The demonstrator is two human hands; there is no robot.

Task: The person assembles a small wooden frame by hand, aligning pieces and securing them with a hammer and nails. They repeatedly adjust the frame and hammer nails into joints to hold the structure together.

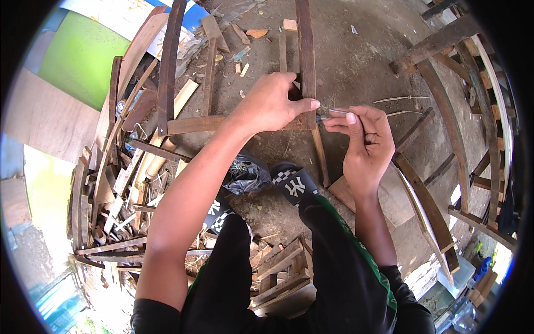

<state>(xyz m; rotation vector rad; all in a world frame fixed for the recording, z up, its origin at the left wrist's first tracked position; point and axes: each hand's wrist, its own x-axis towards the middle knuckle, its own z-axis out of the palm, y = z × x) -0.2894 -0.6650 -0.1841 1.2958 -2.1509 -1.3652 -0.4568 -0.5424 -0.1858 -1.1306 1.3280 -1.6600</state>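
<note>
A brown wooden frame (307, 44) stands in front of me, its upright joined to a lower crossbar (194, 125). My left hand (272, 103) grips the upright just above that corner, thumb across the face and fingers partly hidden behind the wood. Just right of the corner, my right hand (367, 139) is closed in a pinch. Between its thumb and fingers is a thin grey metal piece (337, 112), too small to name. A small dark bit (321, 118) shows at the corner's edge, close to the right fingertips.
Wood scraps (139, 167) pile up on the left. Curved wooden pieces (445, 117) stand on the right. A black plastic bag (247, 173) lies by my slippered feet, with a flat board (372, 200) to their right. Small offcuts (257, 33) litter the dirt floor ahead.
</note>
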